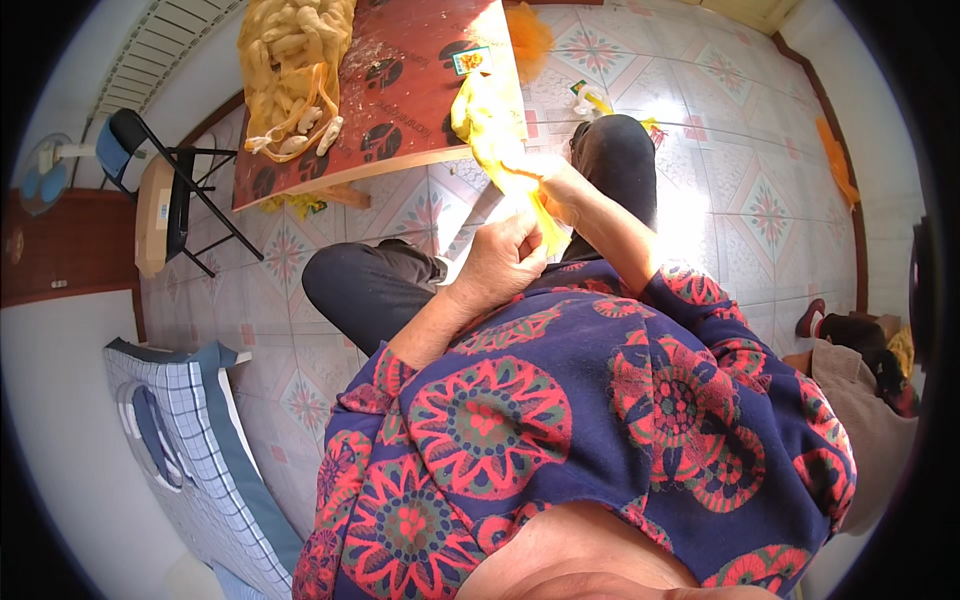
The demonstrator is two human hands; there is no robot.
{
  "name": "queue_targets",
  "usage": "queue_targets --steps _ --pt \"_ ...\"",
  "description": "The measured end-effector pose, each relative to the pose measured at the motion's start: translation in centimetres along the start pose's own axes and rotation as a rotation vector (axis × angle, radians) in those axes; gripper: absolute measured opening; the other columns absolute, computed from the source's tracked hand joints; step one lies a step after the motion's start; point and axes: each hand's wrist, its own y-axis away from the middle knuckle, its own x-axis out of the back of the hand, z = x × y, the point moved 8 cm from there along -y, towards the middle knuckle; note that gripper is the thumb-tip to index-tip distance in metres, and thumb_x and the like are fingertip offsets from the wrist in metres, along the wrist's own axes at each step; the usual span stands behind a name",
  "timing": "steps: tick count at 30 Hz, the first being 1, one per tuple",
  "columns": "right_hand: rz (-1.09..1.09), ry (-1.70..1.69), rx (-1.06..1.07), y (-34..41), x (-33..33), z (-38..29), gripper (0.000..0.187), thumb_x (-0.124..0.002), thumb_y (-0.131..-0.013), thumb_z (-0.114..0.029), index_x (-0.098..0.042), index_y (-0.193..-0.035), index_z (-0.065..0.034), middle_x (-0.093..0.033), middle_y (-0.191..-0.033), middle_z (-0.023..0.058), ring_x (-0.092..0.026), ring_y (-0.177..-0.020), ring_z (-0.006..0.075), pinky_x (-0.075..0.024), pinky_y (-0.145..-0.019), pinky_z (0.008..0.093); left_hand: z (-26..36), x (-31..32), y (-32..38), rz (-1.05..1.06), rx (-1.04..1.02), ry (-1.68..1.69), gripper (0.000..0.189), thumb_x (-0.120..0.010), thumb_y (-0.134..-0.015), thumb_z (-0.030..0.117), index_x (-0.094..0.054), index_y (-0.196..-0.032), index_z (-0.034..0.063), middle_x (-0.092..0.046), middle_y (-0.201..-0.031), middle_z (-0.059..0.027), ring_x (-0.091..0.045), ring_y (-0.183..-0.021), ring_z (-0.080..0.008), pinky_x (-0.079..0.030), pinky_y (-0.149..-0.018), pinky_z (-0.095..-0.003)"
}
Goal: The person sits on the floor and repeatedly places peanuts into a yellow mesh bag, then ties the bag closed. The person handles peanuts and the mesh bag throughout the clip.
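A yellow mesh bag (480,120), with a printed label (471,61) at its far end, stretches from the table's right corner down towards my lap. My right hand (551,184) grips the gathered mesh beyond the table edge; glare washes out part of the fingers. Closer to my body, my left hand (504,251) is curled into a fist against the lower end of the mesh, its fingertips hidden. On the table's left lies a filled orange-yellow mesh bag (289,52) of pale, knobbly pieces. Its drawstring mouth is loose, and several pieces lie at the opening.
The red board tabletop (405,90) has crumbs on it. A folding chair (176,187) bearing a cardboard box (152,214) stands left. Orange netting (529,37) and a mesh scrap (596,97) lie on the tiled floor (765,202). Another person's shoe (810,316) shows at right.
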Motion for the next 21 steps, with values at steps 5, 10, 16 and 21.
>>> queue_targets --steps 5,10,16,21 --pt "0.064 0.131 0.25 1.2 -2.2 -2.8 0.027 -0.073 -0.084 -0.015 -0.068 -0.103 0.0033 -0.069 -0.09 0.01 -0.065 -0.077 0.0176 -0.0521 -0.071 0.0298 0.1 0.1 -0.3 -0.001 0.016 0.009 0.016 -0.067 -0.077 0.004 -0.051 -0.077 0.0025 -0.056 -0.064 -0.0096 -0.058 -0.057 -0.0189 -0.046 -0.054 -0.0323" --pt "0.02 -0.009 0.188 0.1 -1.1 -1.6 0.023 -0.067 -0.087 -0.015 -0.067 -0.102 0.0022 -0.067 -0.086 0.0081 -0.062 -0.072 0.0176 -0.0496 -0.069 0.0282 -0.9 -0.3 -1.0 -0.073 0.092 0.114 0.01 -0.063 -0.086 0.001 -0.054 -0.084 0.0036 -0.057 -0.072 0.001 -0.058 -0.061 -0.006 -0.049 -0.053 -0.0219" --pt "0.142 0.157 -0.01 1.3 0.0 -1.0 0.019 -0.064 -0.089 -0.029 -0.06 -0.087 -0.0102 -0.049 -0.067 -0.0037 -0.042 -0.055 0.0073 -0.0339 -0.05 0.0233 -3.9 -1.4 -0.7 -0.127 0.289 0.305 0.01 -0.065 -0.088 0.004 -0.055 -0.086 0.003 -0.059 -0.075 -0.0006 -0.061 -0.063 -0.0087 -0.053 -0.059 -0.0233" --pt "0.067 0.163 0.117 2.1 -1.6 -3.8 0.023 -0.061 -0.091 -0.034 -0.05 -0.078 -0.0183 -0.033 -0.061 -0.009 -0.026 -0.048 0.0048 -0.0216 -0.047 0.0239 -4.2 1.8 -2.0 -0.04 0.293 0.417 0.009 -0.064 -0.09 0.008 -0.057 -0.088 0.0022 -0.065 -0.079 -0.0061 -0.064 -0.067 -0.0123 -0.054 -0.064 -0.0258"
